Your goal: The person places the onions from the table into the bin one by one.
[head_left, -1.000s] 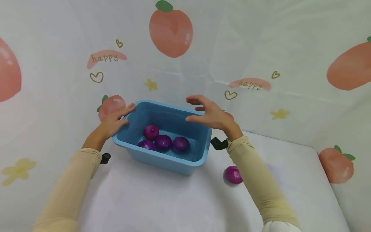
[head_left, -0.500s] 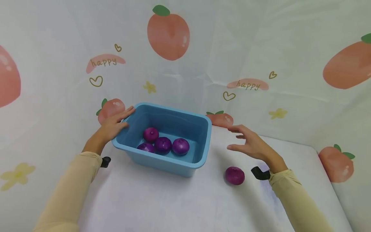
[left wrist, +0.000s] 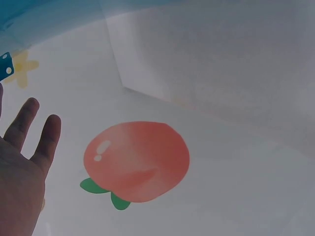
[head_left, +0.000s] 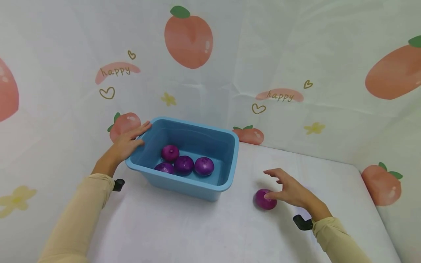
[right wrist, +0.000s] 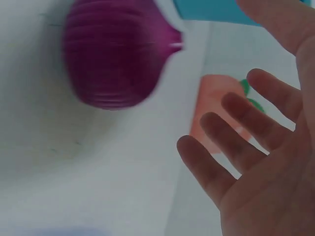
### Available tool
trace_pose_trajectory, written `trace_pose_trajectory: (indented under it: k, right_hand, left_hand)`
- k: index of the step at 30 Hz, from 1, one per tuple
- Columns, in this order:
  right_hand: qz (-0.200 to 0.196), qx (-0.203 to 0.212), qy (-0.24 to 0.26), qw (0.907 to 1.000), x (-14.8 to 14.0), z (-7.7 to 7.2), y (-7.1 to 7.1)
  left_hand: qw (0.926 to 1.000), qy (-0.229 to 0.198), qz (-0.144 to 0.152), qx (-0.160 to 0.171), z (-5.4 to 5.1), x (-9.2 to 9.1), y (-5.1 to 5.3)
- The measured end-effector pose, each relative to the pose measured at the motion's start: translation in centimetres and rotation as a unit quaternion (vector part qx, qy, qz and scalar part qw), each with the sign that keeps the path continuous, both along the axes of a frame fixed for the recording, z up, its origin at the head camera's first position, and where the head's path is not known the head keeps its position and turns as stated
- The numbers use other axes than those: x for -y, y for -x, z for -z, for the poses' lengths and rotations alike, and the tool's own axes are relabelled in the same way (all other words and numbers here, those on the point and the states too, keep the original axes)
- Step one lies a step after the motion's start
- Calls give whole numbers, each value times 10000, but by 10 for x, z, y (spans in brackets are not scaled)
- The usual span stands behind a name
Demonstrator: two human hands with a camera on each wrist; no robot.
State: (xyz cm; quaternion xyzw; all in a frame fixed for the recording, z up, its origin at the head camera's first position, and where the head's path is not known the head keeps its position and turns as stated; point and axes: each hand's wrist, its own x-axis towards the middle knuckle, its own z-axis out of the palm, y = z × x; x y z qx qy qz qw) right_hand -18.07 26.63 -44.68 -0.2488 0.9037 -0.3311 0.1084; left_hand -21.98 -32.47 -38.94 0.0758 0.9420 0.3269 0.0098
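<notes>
A purple onion [head_left: 263,200] lies on the white table right of the blue bin; in the right wrist view the onion [right wrist: 115,54] shows its pointed tip. Just above and beside it is my right hand [head_left: 291,190], fingers spread and thumb apart, holding nothing. In the right wrist view a gap separates that hand [right wrist: 270,162] from the onion. My left hand [head_left: 124,146] rests with extended fingers on the left rim of the blue bin [head_left: 184,184]. Several purple onions [head_left: 184,165] lie on the bin's floor. The left wrist view catches only part of the left hand [left wrist: 24,162].
The white table [head_left: 184,233] ends at a back edge against a fabric backdrop [head_left: 210,91] printed with peaches, hearts and flowers. The bin stands close to that backdrop. Black wrist cameras [head_left: 302,222] sit on both forearms.
My right hand has swung from above the bin out to the right and down to the lone onion. The left hand stays on the bin's rim.
</notes>
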Motion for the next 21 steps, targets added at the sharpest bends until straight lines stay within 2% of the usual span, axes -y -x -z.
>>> trace_pose_trajectory:
  k: [6, 13, 21]
  right_hand:
    - [29, 118, -5, 9999, 4, 21, -4]
    - [43, 500, 6, 9987, 7, 35, -10]
    - [-45, 291, -269, 9992, 10, 51, -17]
  left_hand:
    - [10000, 1, -39, -53, 3, 0, 0]
    - [9999, 92, -39, -49, 2, 1, -1]
    - [10000, 57, -41, -23, 2, 0, 0]
